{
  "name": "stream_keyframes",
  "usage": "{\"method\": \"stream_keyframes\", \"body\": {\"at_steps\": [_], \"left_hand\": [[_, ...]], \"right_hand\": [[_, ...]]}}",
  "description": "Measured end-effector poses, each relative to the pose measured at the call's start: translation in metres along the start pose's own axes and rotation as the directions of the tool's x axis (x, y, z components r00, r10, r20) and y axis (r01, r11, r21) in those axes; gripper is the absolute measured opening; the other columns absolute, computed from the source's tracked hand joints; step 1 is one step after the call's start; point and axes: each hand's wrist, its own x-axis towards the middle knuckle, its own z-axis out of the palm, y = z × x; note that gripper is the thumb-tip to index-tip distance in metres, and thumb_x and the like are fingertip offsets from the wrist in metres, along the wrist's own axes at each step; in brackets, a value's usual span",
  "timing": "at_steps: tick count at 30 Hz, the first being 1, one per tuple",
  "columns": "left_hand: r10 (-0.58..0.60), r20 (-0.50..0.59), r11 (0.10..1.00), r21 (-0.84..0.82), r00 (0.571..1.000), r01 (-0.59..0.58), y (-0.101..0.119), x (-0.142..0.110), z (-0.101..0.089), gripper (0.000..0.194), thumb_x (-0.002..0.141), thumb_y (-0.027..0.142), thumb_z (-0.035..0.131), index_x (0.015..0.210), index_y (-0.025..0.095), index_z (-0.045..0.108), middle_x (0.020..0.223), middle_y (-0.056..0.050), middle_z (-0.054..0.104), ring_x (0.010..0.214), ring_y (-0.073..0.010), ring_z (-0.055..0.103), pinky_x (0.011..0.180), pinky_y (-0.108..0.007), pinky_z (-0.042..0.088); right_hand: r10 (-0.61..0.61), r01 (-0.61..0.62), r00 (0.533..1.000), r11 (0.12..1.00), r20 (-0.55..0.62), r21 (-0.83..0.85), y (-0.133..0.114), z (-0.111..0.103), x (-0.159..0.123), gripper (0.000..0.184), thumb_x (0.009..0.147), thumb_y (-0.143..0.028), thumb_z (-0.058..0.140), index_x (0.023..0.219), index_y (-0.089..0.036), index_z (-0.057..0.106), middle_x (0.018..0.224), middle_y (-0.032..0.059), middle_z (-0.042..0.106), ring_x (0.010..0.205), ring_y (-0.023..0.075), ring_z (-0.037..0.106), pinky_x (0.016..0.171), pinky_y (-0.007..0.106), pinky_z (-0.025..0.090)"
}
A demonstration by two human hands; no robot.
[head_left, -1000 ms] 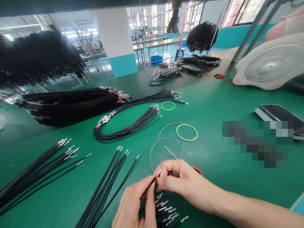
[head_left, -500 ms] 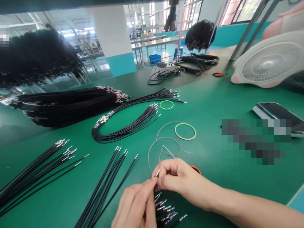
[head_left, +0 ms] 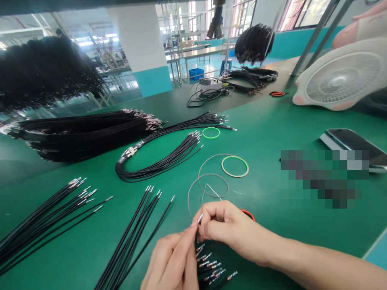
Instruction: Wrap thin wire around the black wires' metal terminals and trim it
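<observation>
My left hand [head_left: 172, 259] is closed, pinching a black cable close to its silvery metal tip [head_left: 200, 218]. Against it, my right hand [head_left: 223, 221] has its fingers curled closed around the same end, so the fingertips of both hands meet. A thin grey strand [head_left: 189, 193] loops over the mat and disappears behind my right fingers; whether they grip it I cannot tell. Below my hands, several stripped cable ends [head_left: 211, 266] with bare metal fan out, partly hidden by the left hand. Part of a red-orange handle or ring [head_left: 248, 214] shows behind my right wrist.
Loose black cables [head_left: 136, 237] lie left of my hands, with another bunch [head_left: 51, 221] farther left. A bent cable bundle [head_left: 151, 174] and a large bundle [head_left: 81, 135] lie beyond. Green rings [head_left: 222, 166], a phone [head_left: 356, 145] and a fan [head_left: 341, 80] are also on the table.
Both hands keep the same grip on the cable end. The whole view has shifted very slightly; nothing else has visibly moved.
</observation>
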Motion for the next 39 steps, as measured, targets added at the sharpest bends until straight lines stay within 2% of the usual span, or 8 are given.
{"method": "stream_keyframes", "body": {"at_steps": [4,7,11,15,19,24,31,39], "left_hand": [[-0.058,-0.019,0.998,-0.021,0.998,0.057,0.003,-0.001,0.002,0.022,0.091,0.018,0.055,0.101,0.026,0.073,0.077,0.002,0.068,0.065,-0.0094,0.065,0.060,-0.020,0.046],[-0.190,0.032,0.965,-0.177,0.981,0.192,0.005,-0.002,0.003,0.024,0.090,0.020,0.058,0.107,0.027,0.072,0.073,0.003,0.063,0.060,-0.0087,0.062,0.058,-0.019,0.047],[-0.444,0.218,0.762,-0.418,0.869,0.494,0.005,0.001,0.002,0.018,0.087,0.031,0.061,0.099,0.028,0.074,0.084,0.000,0.062,0.059,-0.0100,0.059,0.054,-0.021,0.049],[-0.551,0.358,0.540,-0.536,0.754,0.649,0.004,0.008,0.001,0.017,0.080,0.038,0.070,0.091,0.026,0.074,0.084,0.000,0.062,0.052,-0.0068,0.055,0.047,-0.018,0.048],[-0.579,0.438,0.386,-0.596,0.687,0.704,0.004,0.013,-0.001,0.020,0.074,0.040,0.075,0.086,0.023,0.074,0.077,0.001,0.062,0.048,-0.0050,0.051,0.044,-0.015,0.043],[-0.610,0.481,0.298,-0.598,0.630,0.744,0.002,0.015,0.001,0.027,0.071,0.044,0.077,0.083,0.020,0.074,0.062,0.003,0.057,0.049,-0.0059,0.047,0.042,-0.013,0.038],[-0.601,0.534,0.284,-0.552,0.594,0.784,-0.019,0.006,0.010,0.032,0.072,0.049,0.076,0.078,0.017,0.073,0.051,0.004,0.053,0.044,-0.0059,0.042,0.041,-0.015,0.034],[-0.637,0.480,0.262,-0.601,0.603,0.755,-0.003,0.018,0.002,0.033,0.067,0.042,0.081,0.087,0.017,0.074,0.067,0.000,0.064,0.055,-0.0084,0.052,0.050,-0.016,0.043]], "right_hand": [[-0.013,0.013,1.000,1.000,0.017,-0.002,-0.002,-0.001,0.000,0.011,0.073,-0.019,0.061,0.064,-0.017,0.057,0.073,-0.0003,0.060,0.073,0.0133,0.054,0.073,0.026,0.043],[-0.039,0.039,0.999,0.999,0.019,-0.009,-0.004,0.000,0.000,0.010,0.073,-0.020,0.063,0.065,-0.016,0.058,0.072,-0.0006,0.060,0.073,0.0131,0.054,0.073,0.026,0.042],[-0.082,0.082,0.997,0.989,0.008,-0.123,-0.007,0.000,-0.003,0.013,0.080,-0.025,0.063,0.070,-0.017,0.060,0.073,-0.0012,0.059,0.072,0.0124,0.051,0.071,0.025,0.041],[-0.136,0.129,0.991,0.934,0.001,-0.332,-0.010,-0.001,-0.004,0.013,0.085,-0.027,0.061,0.076,-0.018,0.062,0.078,-0.0003,0.062,0.076,0.0139,0.055,0.072,0.025,0.043],[-0.216,0.181,0.976,0.829,-0.005,-0.530,-0.011,-0.002,-0.002,0.013,0.087,-0.024,0.060,0.076,-0.018,0.064,0.079,0.0001,0.066,0.079,0.0150,0.059,0.076,0.027,0.044],[-0.251,0.184,0.968,0.748,-0.015,-0.638,-0.010,0.000,-0.003,0.014,0.090,-0.024,0.059,0.078,-0.018,0.065,0.081,0.0003,0.069,0.082,0.0159,0.060,0.082,0.031,0.042],[-0.257,0.180,0.966,0.721,-0.017,-0.670,-0.006,0.000,-0.004,0.014,0.090,-0.028,0.060,0.079,-0.020,0.066,0.082,0.0007,0.068,0.094,0.0205,0.056,0.087,0.035,0.042],[-0.256,0.199,0.967,0.756,-0.002,-0.624,-0.008,-0.004,0.001,0.022,0.092,-0.030,0.054,0.076,-0.019,0.064,0.072,-0.0011,0.064,0.073,0.0139,0.057,0.069,0.025,0.045]]}}
